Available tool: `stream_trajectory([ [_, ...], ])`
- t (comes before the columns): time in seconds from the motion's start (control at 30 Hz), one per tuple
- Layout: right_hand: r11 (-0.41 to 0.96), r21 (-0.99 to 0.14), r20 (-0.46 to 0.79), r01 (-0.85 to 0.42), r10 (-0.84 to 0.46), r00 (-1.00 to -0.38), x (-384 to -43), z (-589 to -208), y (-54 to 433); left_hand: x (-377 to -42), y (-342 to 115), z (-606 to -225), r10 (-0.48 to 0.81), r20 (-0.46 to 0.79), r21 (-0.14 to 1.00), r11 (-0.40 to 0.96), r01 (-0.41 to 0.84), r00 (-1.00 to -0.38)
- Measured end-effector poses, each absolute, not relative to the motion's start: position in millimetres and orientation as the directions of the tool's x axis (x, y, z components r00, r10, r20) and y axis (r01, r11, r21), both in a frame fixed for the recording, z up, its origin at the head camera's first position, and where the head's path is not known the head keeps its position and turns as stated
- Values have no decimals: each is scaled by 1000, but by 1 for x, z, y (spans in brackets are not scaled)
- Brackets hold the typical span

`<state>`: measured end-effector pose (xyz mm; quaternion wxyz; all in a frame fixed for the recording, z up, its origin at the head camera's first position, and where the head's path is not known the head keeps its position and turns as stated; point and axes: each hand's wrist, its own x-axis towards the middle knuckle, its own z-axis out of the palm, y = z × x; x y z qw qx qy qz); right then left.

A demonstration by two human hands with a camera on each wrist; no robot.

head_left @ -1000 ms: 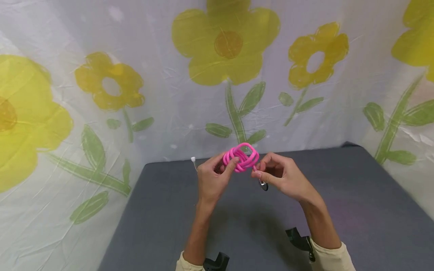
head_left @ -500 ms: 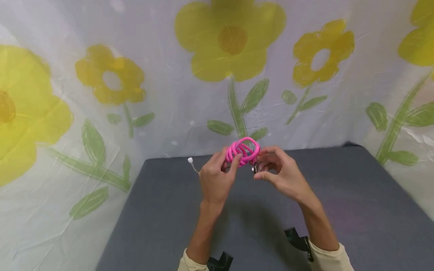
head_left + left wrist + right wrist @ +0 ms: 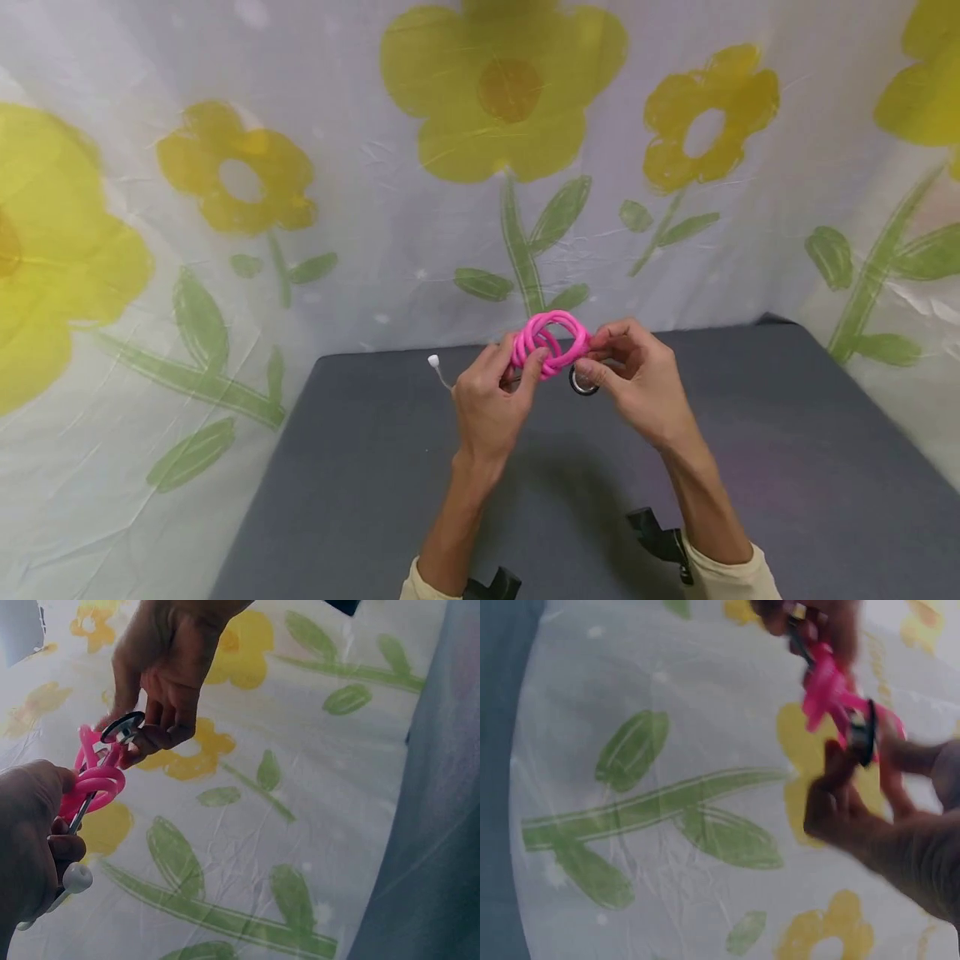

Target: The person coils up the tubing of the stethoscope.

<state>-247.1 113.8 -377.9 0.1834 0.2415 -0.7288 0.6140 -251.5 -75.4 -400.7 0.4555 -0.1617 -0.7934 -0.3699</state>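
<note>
A stethoscope with pink tubing [image 3: 551, 343] is held up above the table, its tube wound into a bundle of loops. My left hand [image 3: 491, 400] grips the bundle's left side, thumb on the front loops. A white ear tip [image 3: 433, 361] on a thin metal tube sticks out left of that hand; it also shows as a pale ear tip [image 3: 78, 877] in the left wrist view. My right hand [image 3: 637, 379] pinches the tubing at the bundle's right end. Beside its fingertips hangs the round, dark-rimmed chest piece [image 3: 583, 382], seen edge-on as a disc [image 3: 123, 727] in the left wrist view.
A dark grey table [image 3: 360, 483] lies under both hands. Behind it and along the sides hangs a pale curtain [image 3: 367, 233] printed with yellow flowers and green leaves. Black wrist mounts [image 3: 660, 537] sit by the cream sleeves [image 3: 731, 575].
Both hands have shifted slightly right with the stethoscope. The chest piece has turned from hanging low to edge-on, and now shows its round face. The right fingers have moved up along the tubing.
</note>
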Motion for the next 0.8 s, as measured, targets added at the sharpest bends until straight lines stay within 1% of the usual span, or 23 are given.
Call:
stream_trajectory([
  [0.1,-51,-812,570,-582,-283,-771,-247,-377,122,-251,-77,-399,-117,847,454,667,591,-518],
  [0.17,-145,-803,589,-579,-348,-730,-248,-378,126,-251,-79,-398,-129,849,459,661,594,-512],
  [0.23,-210,-782,620,-588,-361,-696,-249,-380,126,-250,-81,-397,-135,849,465,650,601,-511],
  [0.33,-258,-729,684,-634,-311,-660,-253,-385,122,-249,-83,-396,-129,848,469,633,616,-514],
  [0.43,-288,-674,739,-681,-225,-635,-257,-390,116,-248,-83,-396,-118,842,481,608,632,-527],
  [0.57,-235,-637,769,-734,-134,-624,-260,-393,108,-246,-81,-395,-105,820,514,566,644,-563],
  [0.7,-177,-670,742,-721,-119,-660,-260,-391,105,-247,-78,-398,-52,809,514,546,661,-586],
  [0.8,-154,-690,723,-707,-144,-675,-259,-389,106,-247,-78,-399,-28,815,501,537,678,-579],
])
